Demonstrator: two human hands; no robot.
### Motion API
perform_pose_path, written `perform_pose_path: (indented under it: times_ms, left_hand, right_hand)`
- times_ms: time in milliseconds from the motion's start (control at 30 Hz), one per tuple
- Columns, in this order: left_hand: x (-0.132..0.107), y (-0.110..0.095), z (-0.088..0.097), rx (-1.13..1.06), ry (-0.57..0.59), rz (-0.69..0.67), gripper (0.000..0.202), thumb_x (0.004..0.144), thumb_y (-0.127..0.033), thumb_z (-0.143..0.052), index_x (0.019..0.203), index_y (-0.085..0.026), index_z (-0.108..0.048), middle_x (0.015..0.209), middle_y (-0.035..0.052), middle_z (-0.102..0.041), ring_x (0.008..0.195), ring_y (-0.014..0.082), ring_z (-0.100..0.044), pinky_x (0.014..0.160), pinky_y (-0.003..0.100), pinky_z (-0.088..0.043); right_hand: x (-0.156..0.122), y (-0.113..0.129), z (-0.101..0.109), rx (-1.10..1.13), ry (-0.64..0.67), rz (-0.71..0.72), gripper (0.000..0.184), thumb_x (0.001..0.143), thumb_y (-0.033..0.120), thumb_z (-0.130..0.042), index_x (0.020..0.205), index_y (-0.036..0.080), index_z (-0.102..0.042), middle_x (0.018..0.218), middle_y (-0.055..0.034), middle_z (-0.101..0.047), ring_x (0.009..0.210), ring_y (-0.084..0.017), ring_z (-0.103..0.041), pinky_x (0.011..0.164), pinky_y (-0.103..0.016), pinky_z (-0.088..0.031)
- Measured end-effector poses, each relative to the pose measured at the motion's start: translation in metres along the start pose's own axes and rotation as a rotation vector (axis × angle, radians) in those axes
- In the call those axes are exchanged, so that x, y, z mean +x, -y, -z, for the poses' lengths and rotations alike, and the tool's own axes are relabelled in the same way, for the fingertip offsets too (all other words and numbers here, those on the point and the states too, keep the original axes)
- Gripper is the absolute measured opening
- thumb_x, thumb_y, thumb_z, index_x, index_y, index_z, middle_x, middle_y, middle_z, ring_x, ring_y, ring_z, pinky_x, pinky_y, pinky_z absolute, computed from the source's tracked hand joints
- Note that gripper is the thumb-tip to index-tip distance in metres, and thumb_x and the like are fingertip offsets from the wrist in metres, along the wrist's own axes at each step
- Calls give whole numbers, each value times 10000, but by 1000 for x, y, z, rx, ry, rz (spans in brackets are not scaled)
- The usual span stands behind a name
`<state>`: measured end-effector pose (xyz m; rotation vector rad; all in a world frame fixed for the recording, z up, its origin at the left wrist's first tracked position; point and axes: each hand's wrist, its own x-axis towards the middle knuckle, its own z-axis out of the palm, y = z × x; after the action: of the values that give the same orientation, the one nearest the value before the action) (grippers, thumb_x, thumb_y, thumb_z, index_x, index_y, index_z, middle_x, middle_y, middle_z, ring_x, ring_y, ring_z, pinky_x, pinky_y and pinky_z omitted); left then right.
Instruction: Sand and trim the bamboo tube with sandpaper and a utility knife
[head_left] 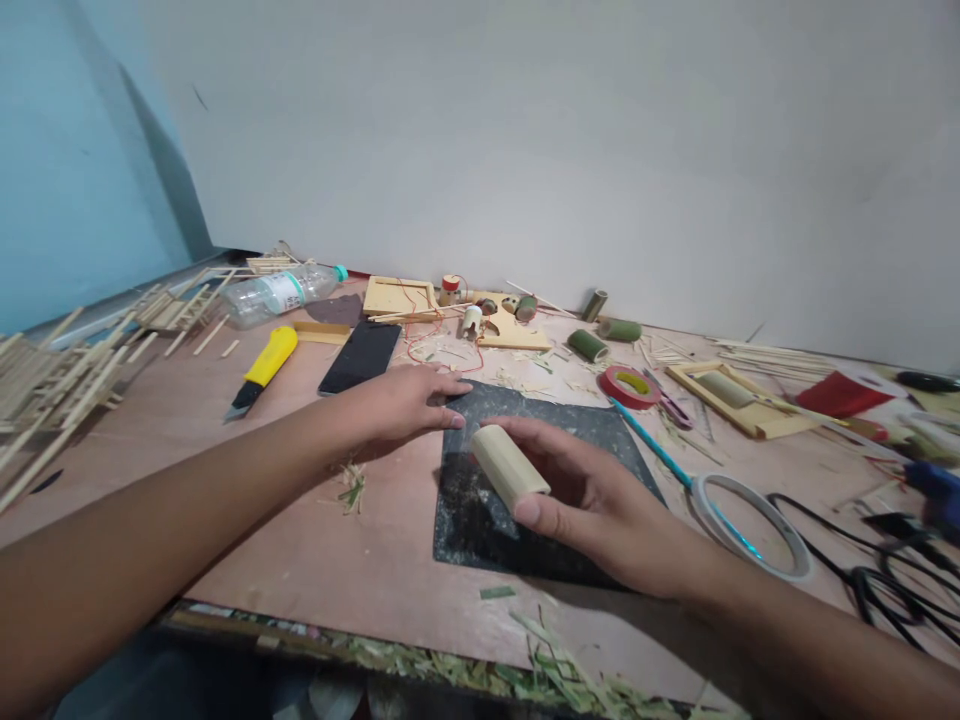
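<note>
A pale, peeled piece of bamboo (508, 466), shaped like a short tube, is gripped in my right hand (600, 500), thumb at its near end and fingers behind it. It is held above a dark, worn mat (480, 525) on the table. My left hand (409, 405) reaches to the mat's far left corner, fingers stretched out and nothing in them. Just beyond that hand lies a black phone (360, 357). A yellow utility knife (264, 370) with its blade out rests farther left.
Bamboo stick structures (67, 400) and a plastic bottle (281, 293) are on the left. Green bamboo tubes (587, 346), red tape (628, 388) and wooden frames (739, 400) lie at the back. At right are a tape roll (750, 528) and black cable (885, 585). Shavings (555, 660) line the front edge.
</note>
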<state>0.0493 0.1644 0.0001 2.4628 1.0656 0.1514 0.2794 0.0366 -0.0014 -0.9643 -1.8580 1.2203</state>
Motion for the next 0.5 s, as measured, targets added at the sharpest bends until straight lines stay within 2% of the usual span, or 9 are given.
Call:
perform_pose_path:
  times_ms: [133, 200, 267, 300, 367, 433, 500]
  left_hand:
    - [-1, 0, 0, 4, 3, 1, 553, 961, -404, -667, 1479, -234, -573, 1585, 108, -487, 1521, 302, -349, 1210, 412, -292]
    - [-1, 0, 0, 7, 8, -4, 548, 968, -412, -656, 1482, -241, -569, 1587, 97, -487, 1518, 296, -355, 1208, 404, -293]
    - [0, 1, 0, 12, 8, -6, 545, 974, -433, -641, 1483, -252, -568, 1597, 93, -473, 1510, 303, -370, 1203, 410, -300]
    - [0, 1, 0, 15, 9, -7, 547, 975, -443, -638, 1484, -254, -567, 1600, 96, -468, 1508, 306, -373, 1202, 415, -302]
    - [1, 2, 0, 22, 16, -11, 560, 969, -448, -644, 1487, -252, -563, 1595, 105, -474, 1515, 305, -362, 1202, 419, -299]
    - [1, 2, 0, 32, 21, -12, 572, 964, -446, -651, 1491, -246, -557, 1598, 116, -466, 1523, 303, -346, 1204, 427, -294]
    - [2, 2, 0, 42, 20, -8, 570, 966, -440, -649, 1492, -240, -556, 1603, 121, -454, 1524, 304, -343, 1204, 437, -293]
  right_hand:
    - [1, 4, -2, 330, 70, -140, 559, 955, 623, -599, 1395, 278, -581, 1095, -84, -729, 989, -262, -732, 904, -443, -597]
    - [1, 5, -4, 501, 61, -197, 535, 1001, 623, -507, 1372, 253, -617, 997, -76, -692, 885, -235, -710, 852, -432, -604]
    - [-1, 8, -6, 570, 49, -220, 563, 1032, 630, -404, 1386, 245, -612, 926, -60, -633, 802, -208, -659, 783, -406, -601]
    - [-3, 9, -7, 535, 43, -225, 580, 1041, 635, -361, 1413, 253, -589, 898, -51, -607, 777, -200, -633, 749, -391, -594]
    - [-7, 14, -6, 331, 14, -239, 590, 1048, 641, -312, 1466, 288, -533, 889, -46, -588, 773, -202, -600, 739, -387, -576]
    - [-12, 19, -5, 49, -37, -244, 563, 1049, 643, -304, 1474, 335, -509, 1000, -62, -622, 877, -228, -610, 841, -425, -557]
    - [-16, 23, -3, -166, -72, -229, 529, 1051, 638, -301, 1455, 365, -509, 1195, -72, -632, 1070, -268, -609, 997, -475, -498]
